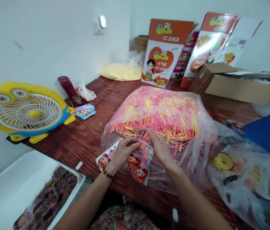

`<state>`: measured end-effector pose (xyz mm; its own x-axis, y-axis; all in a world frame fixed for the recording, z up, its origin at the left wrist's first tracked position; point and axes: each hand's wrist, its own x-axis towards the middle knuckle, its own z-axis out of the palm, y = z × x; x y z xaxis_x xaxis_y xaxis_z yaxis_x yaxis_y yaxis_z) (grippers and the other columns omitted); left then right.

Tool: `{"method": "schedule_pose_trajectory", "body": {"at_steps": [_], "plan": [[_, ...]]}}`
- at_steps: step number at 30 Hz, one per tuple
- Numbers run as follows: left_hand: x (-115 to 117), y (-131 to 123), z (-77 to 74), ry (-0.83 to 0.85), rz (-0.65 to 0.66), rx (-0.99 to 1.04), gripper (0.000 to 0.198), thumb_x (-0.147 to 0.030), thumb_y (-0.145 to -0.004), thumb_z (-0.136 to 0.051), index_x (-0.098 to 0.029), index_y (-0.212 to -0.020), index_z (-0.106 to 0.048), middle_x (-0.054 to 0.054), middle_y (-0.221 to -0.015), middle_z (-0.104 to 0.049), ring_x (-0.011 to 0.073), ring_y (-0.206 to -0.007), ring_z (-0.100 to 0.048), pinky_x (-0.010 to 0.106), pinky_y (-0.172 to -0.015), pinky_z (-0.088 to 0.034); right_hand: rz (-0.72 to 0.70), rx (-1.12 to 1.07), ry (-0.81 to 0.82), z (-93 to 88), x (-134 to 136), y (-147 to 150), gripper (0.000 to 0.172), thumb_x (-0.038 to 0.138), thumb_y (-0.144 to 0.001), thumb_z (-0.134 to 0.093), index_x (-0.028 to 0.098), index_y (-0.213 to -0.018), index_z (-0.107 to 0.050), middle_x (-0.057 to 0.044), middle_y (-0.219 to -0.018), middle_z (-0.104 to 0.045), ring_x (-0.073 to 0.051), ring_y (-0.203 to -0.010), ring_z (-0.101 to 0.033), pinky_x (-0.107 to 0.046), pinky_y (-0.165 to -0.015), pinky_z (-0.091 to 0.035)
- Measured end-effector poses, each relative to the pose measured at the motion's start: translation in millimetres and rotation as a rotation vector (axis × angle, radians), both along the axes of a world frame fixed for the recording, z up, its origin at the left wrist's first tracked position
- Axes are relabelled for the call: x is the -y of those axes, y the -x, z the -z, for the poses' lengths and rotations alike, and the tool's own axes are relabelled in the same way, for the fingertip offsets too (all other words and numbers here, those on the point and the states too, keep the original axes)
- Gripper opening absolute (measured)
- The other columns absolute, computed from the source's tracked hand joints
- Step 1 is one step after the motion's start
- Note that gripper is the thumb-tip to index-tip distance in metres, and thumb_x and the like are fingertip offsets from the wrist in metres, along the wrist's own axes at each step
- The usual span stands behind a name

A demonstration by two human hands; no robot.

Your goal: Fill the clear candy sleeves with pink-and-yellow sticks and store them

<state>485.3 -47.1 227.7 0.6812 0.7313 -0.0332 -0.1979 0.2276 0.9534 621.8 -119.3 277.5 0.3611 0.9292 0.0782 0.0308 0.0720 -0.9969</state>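
Pinching packet, left hand (thumb meeting fingertips); right hand's grip curled round sticks.

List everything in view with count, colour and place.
Table: one, red-brown, centre
Fan: one, yellow-blue, left
Bottle: one, maroon, beside fan
Tissue pack: one, red-white, beside bottle
Packets: several, blue-pink, beside fan
Filled bag: one, yellow, back
CC Stick cartons: several, orange-white, back
Boxes: two, brown, back and right
Sticks: many, pink-yellow, in clear bag
Pouches: at least two, red-pink, front
Tub: one, white, lower left
Plastic bag: one, clear, right
Unidentified object: one, blue, right
Light: one, white, wall
Bracelet: one, brown, left arm
Left hand: one, bare, at pouch
Right hand: one, bare, at sticks
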Motion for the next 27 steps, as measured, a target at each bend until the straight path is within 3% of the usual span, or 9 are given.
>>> {"method": "schedule_pose_trajectory", "body": {"at_steps": [3, 8, 13, 23, 27], "plan": [[-1, -2, 1.5, -0.004, -0.029, 0.045, 0.021, -0.034, -0.076, -0.077, -0.016, -0.086, -0.076, 0.002, -0.083, -0.071, 0.0123, -0.072, -0.060, 0.024, -0.070, -0.048, -0.041, 0.021, -0.001, -3.9, -2, 2, 0.038, 0.052, -0.094, -0.050, 0.026, -0.110, -0.072, -0.004, -0.113, -0.072, -0.021, -0.107, -0.063, -0.040, -0.104, -0.043], [-3, -1, -0.4, 0.058, -0.058, 0.076, 0.024, -0.034, -0.075, -0.077, -0.018, -0.092, -0.077, 0.003, -0.088, -0.073, 0.0137, -0.075, -0.061, 0.025, -0.072, -0.048, 0.015, -0.021, -0.003, -10.8, -3, 1, 0.040, 0.053, -0.095, -0.048, 0.028, -0.119, -0.068, -0.004, -0.118, -0.070, -0.020, -0.109, -0.063, -0.040, -0.102, -0.044], [-3, 1, -4.3, 0.011, -0.109, 0.090, 0.025, -0.037, -0.077, -0.075, -0.018, -0.091, -0.078, 0.003, -0.083, -0.074, 0.0152, -0.078, -0.062, 0.026, -0.076, -0.049, -0.040, -0.200, -0.053, -15.5, -6, 3, 0.042, 0.057, -0.092, -0.051, 0.029, -0.119, -0.067, -0.006, -0.125, -0.068, -0.023, -0.111, -0.064, -0.039, -0.093, -0.050], [-5, 6, 0.8, -0.010, -0.144, 0.085, 0.027, -0.040, -0.077, -0.074, -0.017, -0.091, -0.079, 0.004, -0.083, -0.074, 0.0164, -0.077, -0.062, 0.028, -0.074, -0.049, -0.017, -0.190, -0.059, -20.8, -13, 9, 0.039, 0.054, -0.089, -0.057, 0.026, -0.113, -0.070, -0.007, -0.120, -0.070, -0.023, -0.107, -0.066, -0.039, -0.092, -0.051], [-9, 7, 5.9, 0.009, -0.182, 0.103, 0.029, -0.042, -0.075, -0.076, -0.018, -0.089, -0.079, 0.004, -0.082, -0.074, 0.0162, -0.077, -0.063, 0.029, -0.075, -0.050, 0.040, -0.265, -0.191, -29.6, -14, 7, 0.039, 0.057, -0.089, -0.055, 0.027, -0.112, -0.068, -0.007, -0.114, -0.072, -0.023, -0.100, -0.068, -0.041, -0.086, -0.053]]}}
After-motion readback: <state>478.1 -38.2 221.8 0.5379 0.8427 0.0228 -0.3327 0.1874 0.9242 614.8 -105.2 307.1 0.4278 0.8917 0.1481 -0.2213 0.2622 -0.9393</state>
